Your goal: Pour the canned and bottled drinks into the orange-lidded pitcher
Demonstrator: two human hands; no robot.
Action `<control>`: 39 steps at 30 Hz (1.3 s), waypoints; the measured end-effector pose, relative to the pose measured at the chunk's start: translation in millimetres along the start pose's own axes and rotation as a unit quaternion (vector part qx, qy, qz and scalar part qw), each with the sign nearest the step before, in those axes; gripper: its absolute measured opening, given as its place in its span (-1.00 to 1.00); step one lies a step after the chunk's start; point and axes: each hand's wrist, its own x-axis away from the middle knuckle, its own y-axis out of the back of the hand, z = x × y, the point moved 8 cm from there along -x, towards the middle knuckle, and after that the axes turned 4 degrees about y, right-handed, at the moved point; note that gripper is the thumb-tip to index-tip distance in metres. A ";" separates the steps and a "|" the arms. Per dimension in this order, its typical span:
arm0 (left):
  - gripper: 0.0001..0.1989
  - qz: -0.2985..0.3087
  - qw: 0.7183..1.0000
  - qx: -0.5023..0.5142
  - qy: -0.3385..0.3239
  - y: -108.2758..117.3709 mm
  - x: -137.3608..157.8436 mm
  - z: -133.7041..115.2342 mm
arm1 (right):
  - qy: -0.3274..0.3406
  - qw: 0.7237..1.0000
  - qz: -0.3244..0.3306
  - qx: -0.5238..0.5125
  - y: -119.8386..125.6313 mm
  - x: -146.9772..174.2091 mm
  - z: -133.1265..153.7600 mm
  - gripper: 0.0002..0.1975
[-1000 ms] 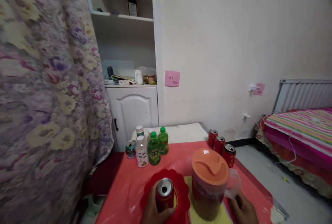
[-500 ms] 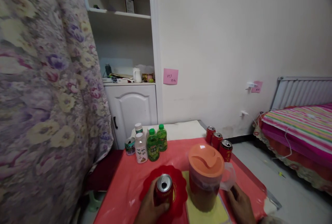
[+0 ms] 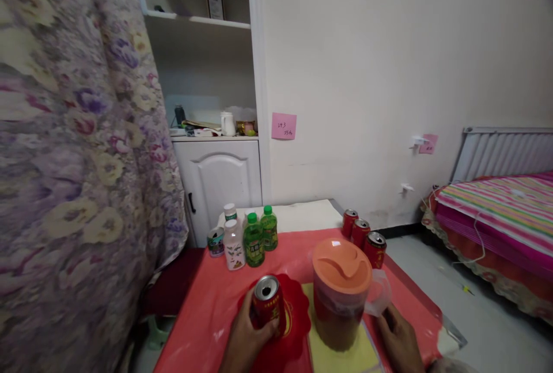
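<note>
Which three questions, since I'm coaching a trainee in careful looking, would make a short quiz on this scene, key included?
1. Short answer: What does the person's left hand hold?

2. Multiple choice: How many upright red metal cans stand in the row on the right side of the glossy red-covered table?
A) Two
B) Three
C) Five

3. True or false: The round orange plastic lid sits on top of the see-through plastic pitcher.

Key:
1. A dark red drink can with a silver top.
2. B
3. True
</note>
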 end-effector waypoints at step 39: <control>-0.30 0.083 0.930 0.341 0.109 -25.3 23.4 -5.2 | -0.019 0.999 0.027 0.025 0.1 -2.2 -1.6 -0.58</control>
